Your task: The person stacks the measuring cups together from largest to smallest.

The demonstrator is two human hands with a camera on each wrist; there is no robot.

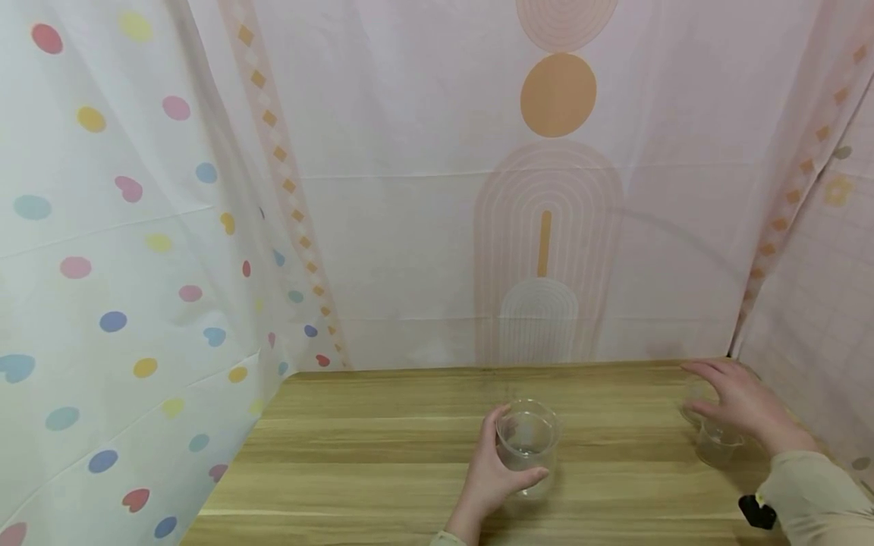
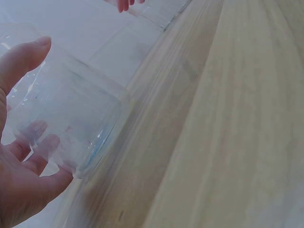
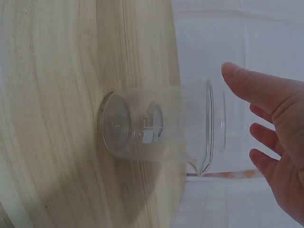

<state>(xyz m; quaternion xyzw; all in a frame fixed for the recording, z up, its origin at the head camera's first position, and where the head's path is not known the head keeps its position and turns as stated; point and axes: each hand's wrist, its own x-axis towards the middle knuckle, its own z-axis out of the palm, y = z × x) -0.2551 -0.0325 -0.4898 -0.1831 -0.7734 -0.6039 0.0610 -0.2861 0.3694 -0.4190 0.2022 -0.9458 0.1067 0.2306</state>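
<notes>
A large clear glass beaker (image 1: 527, 436) stands on the wooden table, and my left hand (image 1: 490, 472) grips its side, thumb in front and fingers round the far left. In the left wrist view, some fingers show through the wall of this beaker (image 2: 88, 109). At the right, my right hand (image 1: 740, 402) hovers over two smaller clear beakers with thumb and fingers apart. The nearer small beaker (image 1: 717, 446) has a pouring lip; the right wrist view shows this beaker (image 3: 137, 126) upright, apart from the fingers. Behind it stands the other beaker (image 1: 691, 402), partly hidden by the hand.
The wood-grain table (image 1: 355, 447) ends at a patterned curtain (image 1: 410, 265) at the back. A dotted curtain (image 1: 136, 303) hangs on the left and a pale one (image 1: 812, 303) on the right, close to my right hand. A black object (image 1: 756, 512) is by the right sleeve.
</notes>
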